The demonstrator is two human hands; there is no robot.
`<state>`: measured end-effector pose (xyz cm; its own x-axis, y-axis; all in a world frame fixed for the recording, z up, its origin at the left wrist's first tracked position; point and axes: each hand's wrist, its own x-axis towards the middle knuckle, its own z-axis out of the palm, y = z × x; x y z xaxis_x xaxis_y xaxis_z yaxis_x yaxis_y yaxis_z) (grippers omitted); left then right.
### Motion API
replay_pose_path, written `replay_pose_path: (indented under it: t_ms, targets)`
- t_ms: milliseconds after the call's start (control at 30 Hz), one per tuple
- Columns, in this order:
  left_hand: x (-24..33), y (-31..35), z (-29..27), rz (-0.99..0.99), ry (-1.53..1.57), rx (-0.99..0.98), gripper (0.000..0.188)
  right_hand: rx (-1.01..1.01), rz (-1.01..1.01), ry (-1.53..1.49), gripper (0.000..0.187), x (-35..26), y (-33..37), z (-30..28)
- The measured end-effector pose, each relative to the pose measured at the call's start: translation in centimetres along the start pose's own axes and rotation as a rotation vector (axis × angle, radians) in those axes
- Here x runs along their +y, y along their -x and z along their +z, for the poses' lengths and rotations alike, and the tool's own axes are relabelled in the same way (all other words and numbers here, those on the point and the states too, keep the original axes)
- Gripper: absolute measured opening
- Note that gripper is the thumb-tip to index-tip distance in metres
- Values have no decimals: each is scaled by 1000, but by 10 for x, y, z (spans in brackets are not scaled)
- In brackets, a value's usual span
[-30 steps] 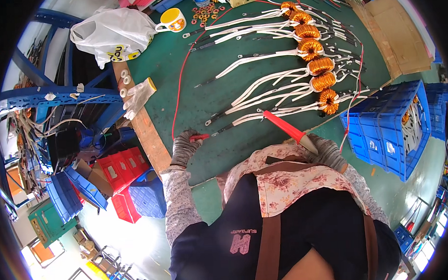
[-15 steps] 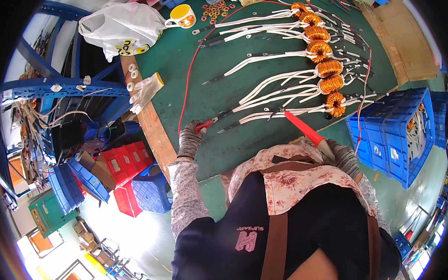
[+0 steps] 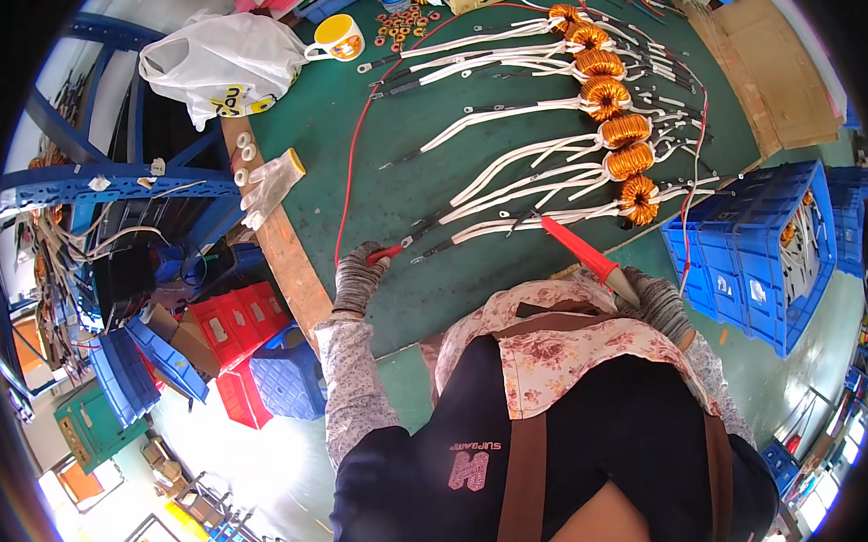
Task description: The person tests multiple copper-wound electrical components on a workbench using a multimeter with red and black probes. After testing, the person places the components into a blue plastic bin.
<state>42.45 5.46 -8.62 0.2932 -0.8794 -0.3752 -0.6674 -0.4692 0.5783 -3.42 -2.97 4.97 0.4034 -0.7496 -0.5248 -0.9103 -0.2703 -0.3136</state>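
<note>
My left hand (image 3: 358, 278), in a grey knit glove, is closed on a small red clip (image 3: 386, 254) with a red wire (image 3: 348, 183). The clip's end meets a metal lug on a white coil lead (image 3: 470, 209). My gloved right hand (image 3: 657, 299) grips a long red tapered probe (image 3: 581, 250) with a pale rear part. Its tip is beside the white leads of the nearest copper coil (image 3: 639, 200); whether it touches them I cannot tell. Several more copper-wound ring coils (image 3: 601, 64) form a row leading away, their white leads spread leftward.
On the green table (image 3: 298, 204) are a white plastic bag (image 3: 221, 63), a yellow-and-white mug (image 3: 338, 37), small rings (image 3: 406, 23) and a spare glove (image 3: 273, 186). Blue crates (image 3: 740, 260) stand at the right, a blue rack (image 3: 115, 182) at the left. Red wire also runs down the right.
The view has shifted slightly, so the table's contents appear a little further left. Both hands keep their holds, and the clip and probe stay at nearly the same places among the leads.
</note>
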Motion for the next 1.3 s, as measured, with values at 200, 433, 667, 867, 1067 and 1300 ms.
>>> replay_pose_path:
  t_ms: [200, 433, 667, 867, 1067, 1300]
  targets:
    - [-1, -1, 1, -32, -20, -16, 29, 26, -28, -4, 53, 2, -1, 2]
    - [-9, 0, 5, -24, 27, -6, 30, 13, -8, -24, 52, 0, -1, 1]
    - [-11, -1, 6, 19, 12, 26, 30, 27, -7, -31, 51, 2, -2, 4]
    - [-1, 0, 1, -27, -9, -20, 30, 62, -6, -79, 49, 0, -1, 2]
    - [10, -7, -2, 46, 26, 104, 30, 149, 1, -231, 46, -15, -7, -7]
    - [29, -19, 9, 64, 33, 61, 30, 207, 1, -136, 46, -15, -20, 1]
